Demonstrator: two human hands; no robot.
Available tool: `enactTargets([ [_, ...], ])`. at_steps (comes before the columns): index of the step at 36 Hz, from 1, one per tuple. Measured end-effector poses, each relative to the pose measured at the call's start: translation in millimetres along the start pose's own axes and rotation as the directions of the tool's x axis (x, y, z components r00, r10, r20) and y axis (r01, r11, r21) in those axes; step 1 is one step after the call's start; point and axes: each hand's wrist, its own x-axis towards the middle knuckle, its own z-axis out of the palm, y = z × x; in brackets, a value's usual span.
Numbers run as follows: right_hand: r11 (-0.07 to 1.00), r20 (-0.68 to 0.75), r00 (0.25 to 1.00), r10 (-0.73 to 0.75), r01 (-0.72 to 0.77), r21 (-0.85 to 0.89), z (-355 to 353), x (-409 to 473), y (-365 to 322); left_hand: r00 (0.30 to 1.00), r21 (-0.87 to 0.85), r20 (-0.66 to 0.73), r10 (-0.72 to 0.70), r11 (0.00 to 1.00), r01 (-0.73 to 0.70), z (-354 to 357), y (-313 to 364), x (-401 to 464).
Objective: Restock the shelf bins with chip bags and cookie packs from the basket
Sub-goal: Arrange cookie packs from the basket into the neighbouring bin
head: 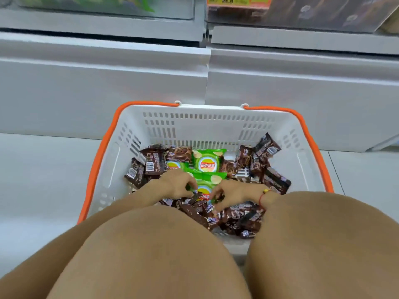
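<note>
A white basket [207,124] with orange handles stands on the floor in front of me. It holds several brown cookie packs [155,161] and green chip bags [208,161]. My left hand [179,185] reaches into the basket, fingers curled down at the near edge of a green chip bag [204,187] lying between both hands. My right hand [234,196], with a red string at the wrist, has its fingers curled among the packs at that bag's right edge. Whether either hand fully grips the bag is unclear.
Grey shelf fronts [108,83] rise behind the basket. Clear-fronted bins sit at the top: one with green bags [97,3], one with dark packs and an orange price label [237,2]. My knees [151,255] fill the foreground and hide the basket's near side.
</note>
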Motion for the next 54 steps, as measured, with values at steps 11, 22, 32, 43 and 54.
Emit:
enactTargets([
  [11, 0.994, -0.054, 0.997, -0.053, 0.047, -0.1, 5.8, 7.9, -6.9, 0.998, -0.266, 0.06, -0.036, 0.963, 0.051, -2.8, 4.8, 15.1],
  [22, 0.856, -0.522, 0.849, 0.083, 0.207, 0.473, -77.8, -14.0, -43.9, 0.973, -0.939, -0.09, -0.212, 0.344, -0.012, -48.2, 25.9, 16.9],
  [32, 0.796, -0.559, 0.829, -0.011, 0.345, 0.497, -131.9, -60.8, -84.4, 0.95, -0.954, -0.249, -0.187, 0.214, -0.208, -117.0, 29.8, -9.9],
  [43, 0.797, -0.55, 0.823, -0.142, 0.424, 0.43, -164.1, -136.5, -116.2, 0.873, -0.894, -0.422, -0.247, 0.276, -0.354, -173.6, 56.6, -57.3],
  [54, 0.751, -0.819, 0.515, -0.253, 0.638, 0.169, -202.6, -204.1, -155.5, 0.726, -0.754, -0.642, -0.248, 0.376, -0.538, -258.1, 96.5, -99.3],
])
